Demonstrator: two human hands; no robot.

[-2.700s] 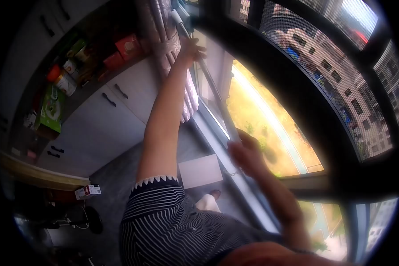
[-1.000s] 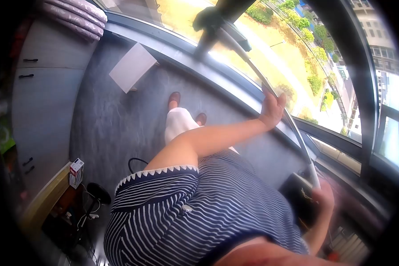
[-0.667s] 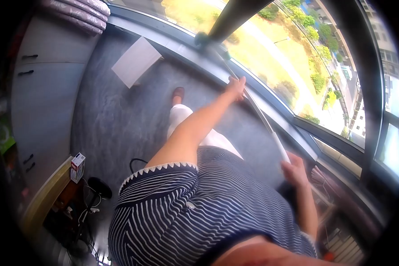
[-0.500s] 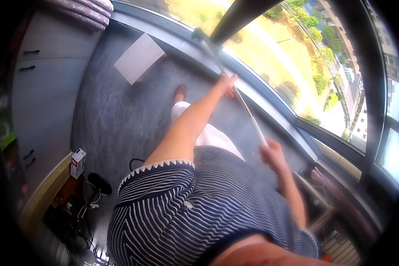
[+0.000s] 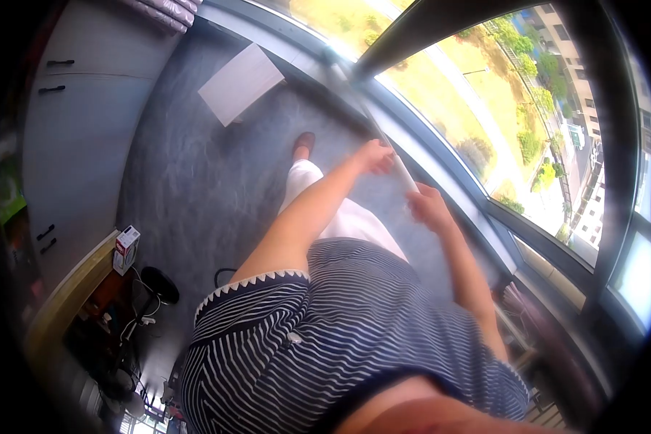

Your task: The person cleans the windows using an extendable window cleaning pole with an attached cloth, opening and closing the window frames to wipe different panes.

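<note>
A long thin pole with a white grip section [image 5: 403,172] runs slantwise along the window side. Its far end, by the dark window post, is blurred, so I cannot make out the head. My left hand [image 5: 375,157] is closed around the pole at about its middle. Lower down, my right hand [image 5: 428,207] grips the white end section. Only a short stretch of pole shows between the two hands.
Large window panes [image 5: 441,108] and a sill [image 5: 405,137] border the right. A pale stool [image 5: 242,85] stands on the grey floor ahead, near my foot. Cabinets [image 5: 94,123] line the left, with a small box [image 5: 126,249] and a round black object [image 5: 159,285] nearby.
My right hand has moved up and forward with the white grip section, closer to my left hand. My left hand has shifted slightly back. The view has turned a little.
</note>
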